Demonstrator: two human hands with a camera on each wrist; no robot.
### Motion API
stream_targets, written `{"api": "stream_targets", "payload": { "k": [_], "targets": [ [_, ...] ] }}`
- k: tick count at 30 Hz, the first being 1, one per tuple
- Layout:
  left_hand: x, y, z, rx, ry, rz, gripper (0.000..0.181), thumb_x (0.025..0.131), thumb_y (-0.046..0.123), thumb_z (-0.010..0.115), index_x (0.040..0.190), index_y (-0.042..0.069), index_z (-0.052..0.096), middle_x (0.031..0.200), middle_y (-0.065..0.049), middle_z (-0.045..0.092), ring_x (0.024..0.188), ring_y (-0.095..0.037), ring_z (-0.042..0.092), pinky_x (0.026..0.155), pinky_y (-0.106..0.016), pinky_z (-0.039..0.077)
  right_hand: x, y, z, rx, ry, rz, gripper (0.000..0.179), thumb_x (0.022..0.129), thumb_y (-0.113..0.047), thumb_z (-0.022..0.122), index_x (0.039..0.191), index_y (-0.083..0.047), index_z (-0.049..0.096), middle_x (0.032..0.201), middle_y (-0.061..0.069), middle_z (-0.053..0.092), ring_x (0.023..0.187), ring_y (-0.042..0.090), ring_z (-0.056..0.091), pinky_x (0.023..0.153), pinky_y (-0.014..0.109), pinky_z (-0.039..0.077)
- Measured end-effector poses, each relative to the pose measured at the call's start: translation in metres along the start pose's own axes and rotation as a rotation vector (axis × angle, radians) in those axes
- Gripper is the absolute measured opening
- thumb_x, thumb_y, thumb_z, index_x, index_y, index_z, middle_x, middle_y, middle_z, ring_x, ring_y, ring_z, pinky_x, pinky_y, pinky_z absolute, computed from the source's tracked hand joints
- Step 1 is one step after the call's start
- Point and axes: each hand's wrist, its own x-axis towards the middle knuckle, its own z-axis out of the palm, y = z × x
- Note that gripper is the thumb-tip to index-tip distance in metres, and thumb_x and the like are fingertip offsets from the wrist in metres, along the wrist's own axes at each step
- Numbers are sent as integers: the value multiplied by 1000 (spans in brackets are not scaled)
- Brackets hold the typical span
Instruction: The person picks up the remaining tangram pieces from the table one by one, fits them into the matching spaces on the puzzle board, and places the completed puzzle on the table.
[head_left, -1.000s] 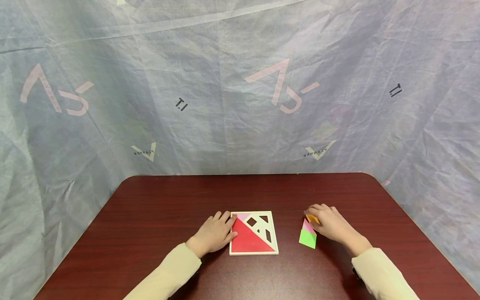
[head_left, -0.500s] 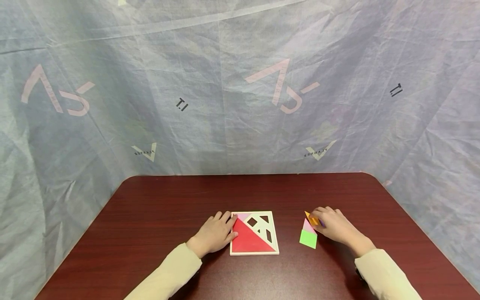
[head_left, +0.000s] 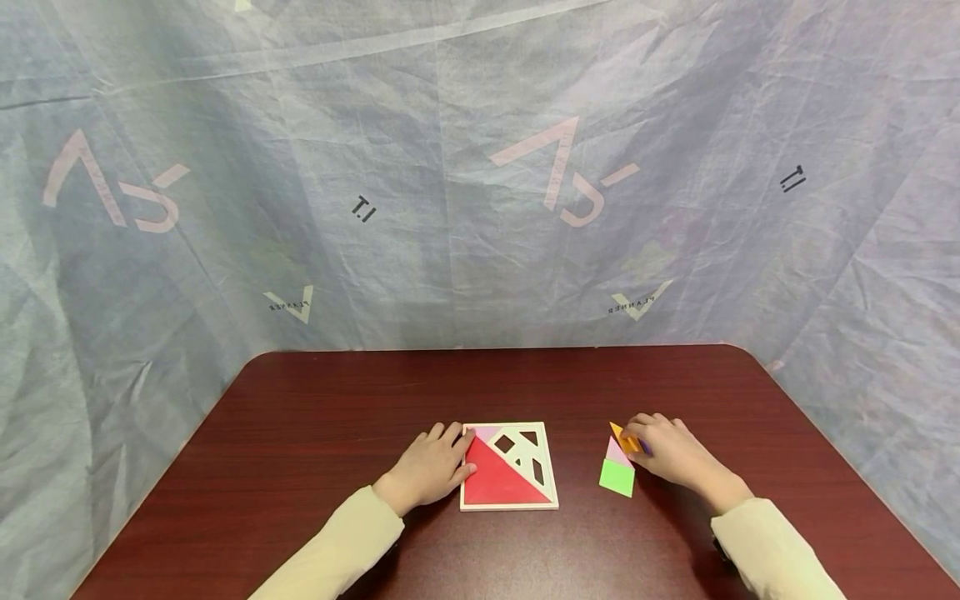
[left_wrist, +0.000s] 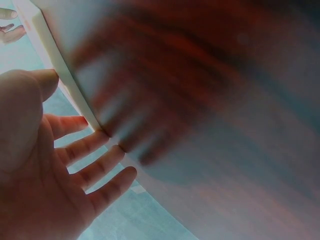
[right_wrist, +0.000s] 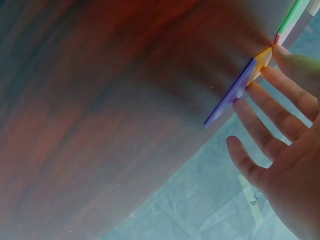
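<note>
The white puzzle tray (head_left: pixel 508 507) lies flat on the dark red-brown table (head_left: pixel 360 383), directly beside the left hand (head_left: pixel 426 468) and well apart from the right. The left hand's fingers are loosely spread and fairly straight: the thumb and index finger reach over the tray's left edge, touching it, while the other fingertips rest on or near the table just beyond. The tray holds a large red triangle (head_left: pixel 498 482) filling its lower left half and a pink piece (head_left: pixel 487 432) at the top left; four dark openings show in the rest of it.

The right hand (head_left: pixel 671 450) is at the loose pieces, its fingers apart and gently extended, with the tips resting on an orange piece (head_left: pixel 618 434) and a purple piece (right_wrist: pixel 237 92) (the purple one is mostly hidden in the head view, but plain from the right wrist). Just beside the orange piece, on the side facing the tray, lies a pink triangle (head_left: pixel 615 452), and a green piece (head_left: pixel 617 478) sits against its near end. These four pieces lie to the right of the tray, between it and the right wrist or under the fingers.
</note>
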Motion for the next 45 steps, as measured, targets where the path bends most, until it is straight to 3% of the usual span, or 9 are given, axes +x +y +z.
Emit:
{"api": "stream_targets", "payload": {
  "k": [16,31,38,45],
  "targets": [
    [0,0,0,-6,-5,-1,52,92,44,46,132,11,47,127,-10,47,109,-27,47,87,-41,44,4,-5,1,10,11,12,25,68,-4,72,93,-8,67,92,5,62,85,25,56,66,43,41],
    [1,0,0,-1,2,2,52,92,44,46,132,11,47,126,-10,47,109,-27,47,87,-41,44,4,-7,2,-33,8,44,27,66,-7,74,93,-10,67,90,5,61,82,24,51,63,36,37],
    [1,0,0,0,0,0,52,92,43,46,132,11,47,126,-10,47,109,-27,47,87,-41,44,7,-7,2,-17,26,38,24,67,-4,72,89,-9,66,84,3,59,79,24,50,61,37,37],
    [0,1,-2,-2,9,1,51,92,43,47,131,10,48,126,-11,47,109,-27,47,86,-41,44,9,-6,3,10,12,51,32,65,-3,71,96,-8,64,89,5,60,81,26,51,63,41,40]
  ]
}}
